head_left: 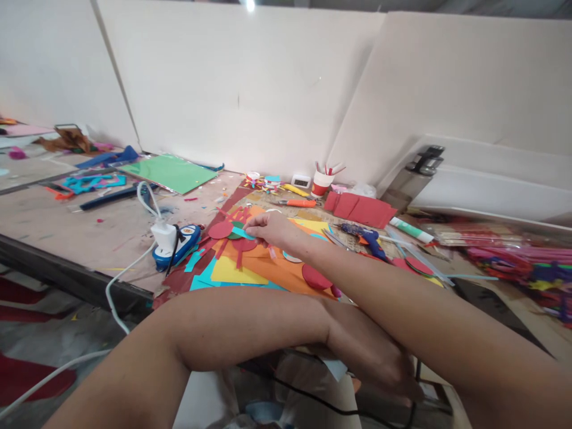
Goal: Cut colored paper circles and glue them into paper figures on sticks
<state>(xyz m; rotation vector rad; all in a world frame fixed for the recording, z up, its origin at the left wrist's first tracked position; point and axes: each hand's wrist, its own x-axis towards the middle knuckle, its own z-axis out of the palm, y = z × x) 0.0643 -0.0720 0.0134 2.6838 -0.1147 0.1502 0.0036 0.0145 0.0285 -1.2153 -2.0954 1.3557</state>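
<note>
My right hand (267, 230) reaches across the table, its fingers pinched on a small teal paper strip (243, 233). The strip lies over a green paper circle (236, 229) and between red paper circles (222, 230). Red paper strips (240, 213) are scattered just behind. Orange paper (263, 262) and yellow paper (232, 273) lie underneath. My left arm crosses beneath the right one, and my left hand (393, 372) is low at the table's near edge on the right. Blur and my right forearm hide its fingers.
A blue power strip (176, 249) with a white cable stands left. Behind lie an orange craft knife (300, 203) and a paper cup (322, 183). A blue glue gun (369, 238), a tilted bottle (413, 179) and a dark phone-like slab (491, 304) are on the right.
</note>
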